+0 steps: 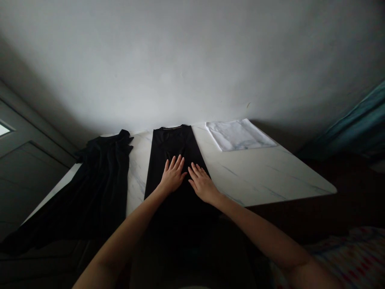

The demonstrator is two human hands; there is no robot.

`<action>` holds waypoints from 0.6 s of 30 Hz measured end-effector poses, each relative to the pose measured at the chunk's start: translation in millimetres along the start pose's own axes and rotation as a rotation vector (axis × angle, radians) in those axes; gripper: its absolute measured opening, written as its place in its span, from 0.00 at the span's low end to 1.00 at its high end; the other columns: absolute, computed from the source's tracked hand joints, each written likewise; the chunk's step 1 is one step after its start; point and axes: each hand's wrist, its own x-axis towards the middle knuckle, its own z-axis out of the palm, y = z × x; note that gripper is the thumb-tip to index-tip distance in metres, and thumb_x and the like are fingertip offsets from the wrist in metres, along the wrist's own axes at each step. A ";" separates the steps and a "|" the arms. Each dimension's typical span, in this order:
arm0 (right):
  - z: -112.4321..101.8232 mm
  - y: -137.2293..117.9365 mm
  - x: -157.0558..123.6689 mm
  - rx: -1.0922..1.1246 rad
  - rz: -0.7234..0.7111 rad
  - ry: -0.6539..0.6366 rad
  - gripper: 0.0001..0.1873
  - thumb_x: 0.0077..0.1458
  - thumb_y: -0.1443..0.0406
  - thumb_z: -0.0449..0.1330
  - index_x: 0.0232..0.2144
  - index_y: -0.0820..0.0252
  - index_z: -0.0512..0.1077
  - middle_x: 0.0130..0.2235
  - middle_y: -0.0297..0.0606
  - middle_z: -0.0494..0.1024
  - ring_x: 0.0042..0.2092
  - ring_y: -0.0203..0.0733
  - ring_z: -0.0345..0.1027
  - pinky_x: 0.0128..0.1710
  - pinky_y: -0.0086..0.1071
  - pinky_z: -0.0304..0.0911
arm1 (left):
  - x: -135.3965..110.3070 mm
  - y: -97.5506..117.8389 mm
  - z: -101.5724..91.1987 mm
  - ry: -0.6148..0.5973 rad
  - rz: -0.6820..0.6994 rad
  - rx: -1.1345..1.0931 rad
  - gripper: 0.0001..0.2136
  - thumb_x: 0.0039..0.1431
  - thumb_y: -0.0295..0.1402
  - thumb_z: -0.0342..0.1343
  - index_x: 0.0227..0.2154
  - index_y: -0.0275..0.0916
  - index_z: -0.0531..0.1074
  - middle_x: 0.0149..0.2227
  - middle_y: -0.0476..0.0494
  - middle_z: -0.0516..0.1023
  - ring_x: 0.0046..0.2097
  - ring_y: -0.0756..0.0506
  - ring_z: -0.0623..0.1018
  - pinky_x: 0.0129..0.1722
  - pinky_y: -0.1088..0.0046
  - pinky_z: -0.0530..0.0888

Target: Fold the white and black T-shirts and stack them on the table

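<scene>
A black garment (171, 140) lies lengthwise down the middle of the table, its neckline at the wall end and its sides straight. My left hand (173, 174) rests palm down on it, fingers spread. Beside that, my right hand (203, 182) lies flat near the garment's right edge, fingers stretched out. Neither hand grips anything. A few small wrinkles show in the cloth just beyond my left fingertips. The garment's near end fades into the dark below my hands.
A second dark garment (102, 188) spreads loosely over the left side and hangs past the front edge. On the right a folded white cloth (240, 135) lies by the wall. The marble-patterned table (267, 176) ends in a rounded corner. A panelled door (30, 176) stands left.
</scene>
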 end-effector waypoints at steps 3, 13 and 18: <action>-1.8 -12.7 2.0 -0.018 0.070 -0.016 0.29 0.67 0.60 0.44 0.66 0.69 0.55 0.69 0.51 0.47 0.69 0.55 0.40 0.66 0.50 0.43 | -24.5 14.2 -3.3 0.017 -0.139 0.022 0.31 0.66 0.45 0.42 0.68 0.38 0.48 0.69 0.34 0.51 0.69 0.33 0.52 0.65 0.46 0.51; 10.6 -43.3 -42.5 0.000 0.163 0.107 0.25 0.67 0.61 0.44 0.60 0.65 0.65 0.64 0.48 0.62 0.66 0.51 0.53 0.65 0.49 0.49 | -101.6 63.0 8.8 0.095 -0.181 0.013 0.29 0.66 0.42 0.43 0.66 0.34 0.54 0.66 0.32 0.58 0.67 0.33 0.57 0.62 0.50 0.62; 4.1 3.4 -112.1 0.025 -0.179 0.235 0.25 0.65 0.70 0.42 0.61 0.57 0.64 0.60 0.40 0.69 0.63 0.41 0.60 0.62 0.45 0.58 | -188.8 45.0 0.6 0.128 0.182 0.080 0.31 0.63 0.35 0.44 0.69 0.41 0.46 0.68 0.43 0.55 0.67 0.41 0.58 0.63 0.60 0.63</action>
